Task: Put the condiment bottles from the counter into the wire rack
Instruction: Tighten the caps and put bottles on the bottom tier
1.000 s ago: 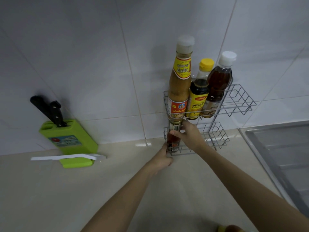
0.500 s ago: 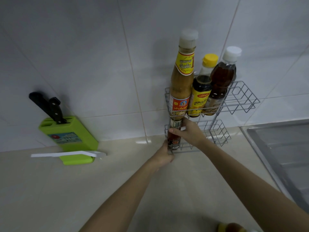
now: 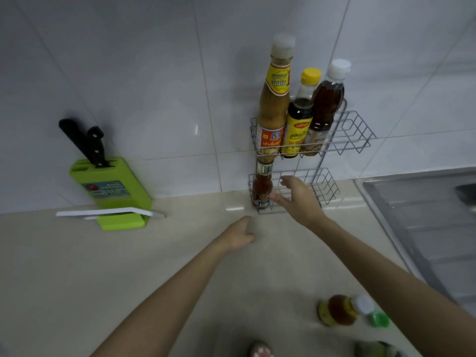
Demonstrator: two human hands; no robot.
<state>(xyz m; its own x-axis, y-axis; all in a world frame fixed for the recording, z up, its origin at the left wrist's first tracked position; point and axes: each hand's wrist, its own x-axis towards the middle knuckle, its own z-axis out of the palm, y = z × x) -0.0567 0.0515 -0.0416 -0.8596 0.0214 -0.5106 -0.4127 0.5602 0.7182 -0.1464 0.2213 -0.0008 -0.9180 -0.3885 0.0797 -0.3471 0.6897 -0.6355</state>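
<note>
Where the lower tier of the wire rack [image 3: 322, 186] met the wall, a small red sauce bottle [image 3: 262, 188] stood upright at the tier's left end, its neck reaching up just under the tier above. The right hand [image 3: 296, 199] was just beside it on the right, fingers spread and loose, holding nothing; whether a fingertip touched the bottle's label could not be told. The left hand [image 3: 238, 234] hovered over the counter [image 3: 103, 279] in front of the rack, well clear of the wire, its fingers loosely curled around nothing.

On the upper tier three bottles stood upright in a row, touching one another: a tall tan sauce bottle [image 3: 274, 112] with a pale cap at the left, a dark bottle with a yellow cap [image 3: 298, 122] in the middle, and a brown bottle with a white cap [image 3: 325, 106] at the right. The right half of both tiers held no bottle.

Near the bottom right of the view, a bottle of amber liquid [image 3: 337, 310] sat on the counter, with a white cap [image 3: 363, 305] and a green cap [image 3: 378, 319] just beside it; two more blurred items showed at the bottom edge, too unclear to name. A steel sink [image 3: 425, 215] lay to the right. Far to the left, a green knife block [image 3: 110, 191] with black handles leaned at the tiled wall [image 3: 128, 73], a white strip [image 3: 108, 212] lying in front of it.
</note>
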